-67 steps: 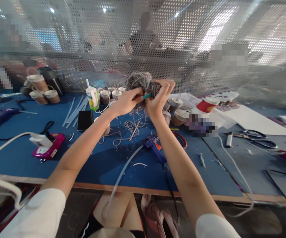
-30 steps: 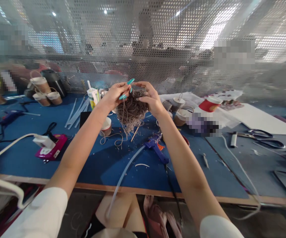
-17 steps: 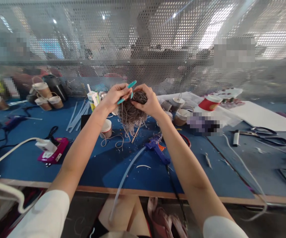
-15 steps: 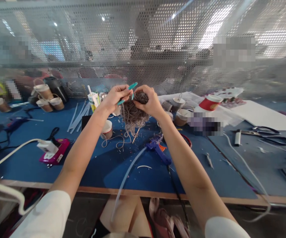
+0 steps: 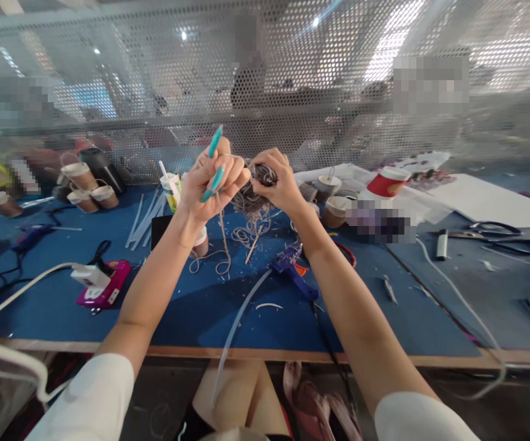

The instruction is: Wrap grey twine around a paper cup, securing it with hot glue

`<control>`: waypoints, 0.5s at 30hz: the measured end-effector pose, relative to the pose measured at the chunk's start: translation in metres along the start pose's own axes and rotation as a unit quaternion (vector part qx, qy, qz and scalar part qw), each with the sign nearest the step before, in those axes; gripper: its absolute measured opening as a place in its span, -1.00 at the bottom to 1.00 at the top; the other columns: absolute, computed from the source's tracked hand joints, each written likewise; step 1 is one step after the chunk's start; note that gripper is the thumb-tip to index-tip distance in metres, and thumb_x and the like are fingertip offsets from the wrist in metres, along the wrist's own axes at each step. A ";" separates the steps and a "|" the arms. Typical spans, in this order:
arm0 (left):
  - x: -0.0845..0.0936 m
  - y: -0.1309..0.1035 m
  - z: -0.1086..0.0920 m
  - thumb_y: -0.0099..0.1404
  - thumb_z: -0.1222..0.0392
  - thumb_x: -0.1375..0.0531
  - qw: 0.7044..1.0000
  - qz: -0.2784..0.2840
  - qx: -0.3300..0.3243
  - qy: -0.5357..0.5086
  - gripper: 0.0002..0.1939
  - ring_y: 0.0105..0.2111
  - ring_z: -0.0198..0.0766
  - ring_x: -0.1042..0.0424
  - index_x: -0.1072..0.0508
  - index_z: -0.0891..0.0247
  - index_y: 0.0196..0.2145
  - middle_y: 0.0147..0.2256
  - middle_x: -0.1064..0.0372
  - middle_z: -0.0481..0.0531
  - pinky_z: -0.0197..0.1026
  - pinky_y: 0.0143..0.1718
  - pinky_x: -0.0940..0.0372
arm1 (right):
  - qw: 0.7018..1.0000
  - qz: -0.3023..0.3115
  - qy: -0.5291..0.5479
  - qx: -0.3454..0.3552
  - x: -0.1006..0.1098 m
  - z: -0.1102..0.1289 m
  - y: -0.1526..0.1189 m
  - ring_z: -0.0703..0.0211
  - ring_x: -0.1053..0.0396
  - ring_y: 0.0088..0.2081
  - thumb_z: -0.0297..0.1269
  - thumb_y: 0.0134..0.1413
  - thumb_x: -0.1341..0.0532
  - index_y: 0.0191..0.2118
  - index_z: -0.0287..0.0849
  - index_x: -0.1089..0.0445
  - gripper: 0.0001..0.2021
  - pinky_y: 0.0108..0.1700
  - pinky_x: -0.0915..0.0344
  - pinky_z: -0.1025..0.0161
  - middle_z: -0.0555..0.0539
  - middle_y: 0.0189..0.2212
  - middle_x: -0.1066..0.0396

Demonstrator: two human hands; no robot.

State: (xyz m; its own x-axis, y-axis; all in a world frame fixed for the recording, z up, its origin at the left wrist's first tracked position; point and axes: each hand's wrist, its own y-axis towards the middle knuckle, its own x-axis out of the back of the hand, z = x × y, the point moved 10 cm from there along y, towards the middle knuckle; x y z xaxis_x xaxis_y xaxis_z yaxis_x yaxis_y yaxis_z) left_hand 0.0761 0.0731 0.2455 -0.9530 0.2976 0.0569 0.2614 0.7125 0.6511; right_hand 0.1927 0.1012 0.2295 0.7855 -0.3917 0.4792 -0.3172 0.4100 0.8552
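Observation:
Both my hands are raised above the blue table (image 5: 186,306). My right hand (image 5: 277,182) grips a tangled bundle of grey-brown cord (image 5: 255,195) from its right side. My left hand (image 5: 212,180) pinches a single strand of the same cord (image 5: 223,229), which hangs down to loose loops on the table. The nails on my left hand are long and teal. Part of the bundle is hidden behind my fingers.
A blue glue gun (image 5: 292,275) lies just below my right forearm, with a clear glue stick (image 5: 237,327) beside it. Paper cups (image 5: 333,211), a small drink carton (image 5: 171,190), a pink device with a white plug (image 5: 99,285) and scissors (image 5: 506,236) lie around. A perforated metal screen (image 5: 338,92) closes the far side.
The bundle has turned and come down from higher up. My left hand has drawn away to the left and upward, pulling one strand out of the bundle while my right hand keeps hold.

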 end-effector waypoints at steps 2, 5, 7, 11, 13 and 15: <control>-0.003 0.000 -0.012 0.33 -0.24 -0.09 0.996 0.041 -0.052 -0.066 -0.54 -0.69 -0.46 -0.04 -0.32 0.19 -0.50 -0.74 0.21 -0.21 -0.34 -0.49 -0.18 | 0.999 -0.018 0.042 -0.003 0.003 -0.001 0.000 0.01 -0.36 -0.08 -0.42 -0.06 -0.24 -0.23 -0.05 -0.35 -0.78 0.09 -0.26 -0.11 -0.07 -0.21 -0.41; -0.007 -0.003 -0.028 0.17 -0.15 -0.30 0.984 0.133 -0.072 -0.098 -0.57 -0.72 -0.52 0.00 -0.34 0.23 -0.57 -0.73 -0.03 -0.21 -0.36 -0.62 -0.04 | 0.992 -0.060 0.107 -0.040 0.010 -0.014 0.001 0.08 -0.39 -0.14 -0.33 -0.03 -0.28 -0.22 -0.04 -0.32 -0.79 0.03 -0.35 -0.01 -0.04 -0.23 -0.42; -0.011 -0.008 -0.027 0.19 -0.09 -0.30 0.977 0.206 -0.022 -0.048 -0.63 -0.75 -0.53 -0.04 -0.41 0.24 -0.56 -0.72 -0.16 -0.17 -0.36 -0.68 0.03 | 0.985 -0.100 0.125 -0.070 0.017 -0.024 0.000 0.10 -0.41 -0.16 -0.23 -0.05 -0.34 -0.21 -0.04 -0.31 -0.74 0.01 -0.38 0.01 -0.03 -0.23 -0.44; -0.023 -0.036 0.000 0.18 -0.04 -0.31 0.899 0.405 0.110 0.122 -0.75 -0.56 -0.33 -0.47 -0.60 0.17 -0.29 -0.52 -0.52 -0.01 -0.30 -0.50 -0.32 | 0.973 -0.184 0.117 -0.080 0.041 -0.026 -0.001 0.05 -0.41 -0.09 -0.10 -0.07 -0.38 -0.18 -0.03 -0.30 -0.64 0.07 -0.34 -0.08 -0.05 -0.19 -0.42; -0.018 -0.043 0.015 0.16 0.02 -0.32 0.863 0.438 0.139 0.210 -0.73 -0.38 -0.23 -0.57 -0.59 0.09 -0.17 -0.33 -0.60 0.01 -0.23 -0.34 -0.41 | 0.969 -0.211 0.110 -0.068 0.050 -0.018 -0.001 0.03 -0.40 -0.05 -0.09 -0.05 -0.37 -0.14 -0.01 -0.30 -0.63 0.11 -0.31 -0.11 -0.06 -0.16 -0.39; -0.003 -0.024 0.014 0.18 0.00 -0.29 0.898 0.336 0.105 0.265 -0.77 -0.37 -0.22 -0.57 -0.60 0.11 -0.24 -0.34 -0.59 0.00 -0.20 -0.32 -0.43 | 0.967 -0.230 0.096 -0.058 0.058 -0.010 -0.002 0.03 -0.39 -0.04 -0.09 -0.02 -0.36 -0.13 0.00 -0.29 -0.64 0.12 -0.30 -0.13 -0.07 -0.13 -0.36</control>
State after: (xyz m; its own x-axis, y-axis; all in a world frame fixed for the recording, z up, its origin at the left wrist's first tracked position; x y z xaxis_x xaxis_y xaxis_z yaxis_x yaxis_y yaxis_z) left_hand 0.0753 0.0639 0.2188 -0.4943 0.4003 0.7716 0.7746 0.6058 0.1820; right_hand 0.2437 0.0858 0.2538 0.9170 -0.3988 -0.0006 0.1412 0.3232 0.9358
